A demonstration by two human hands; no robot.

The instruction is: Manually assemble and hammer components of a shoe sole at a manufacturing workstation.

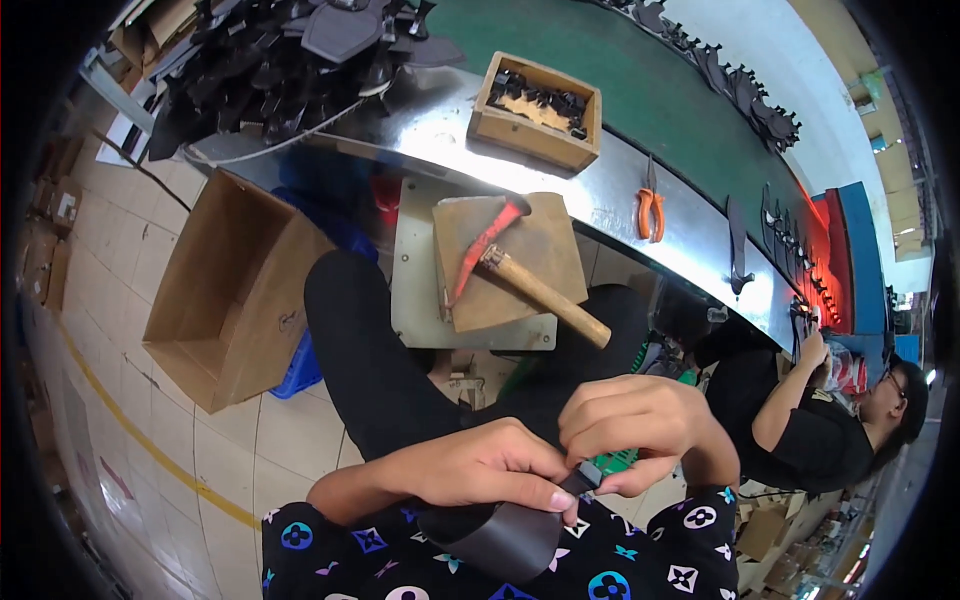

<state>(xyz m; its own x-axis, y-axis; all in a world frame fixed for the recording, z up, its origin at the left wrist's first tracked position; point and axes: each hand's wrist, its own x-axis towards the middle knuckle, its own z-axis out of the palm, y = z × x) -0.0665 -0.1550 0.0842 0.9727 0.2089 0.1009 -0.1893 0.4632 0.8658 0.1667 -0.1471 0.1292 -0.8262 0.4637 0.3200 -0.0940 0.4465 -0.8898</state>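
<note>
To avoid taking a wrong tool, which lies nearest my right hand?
The red-headed hammer on the brown block; the orange-handled needle-nose pliers lie farther, on the metal bench.

Pale tiled floor [230, 450] with a yellow line [205, 490], long green-topped bench [640, 85], metal edge [603, 203], whitish wall [770, 60] beyond.
</note>
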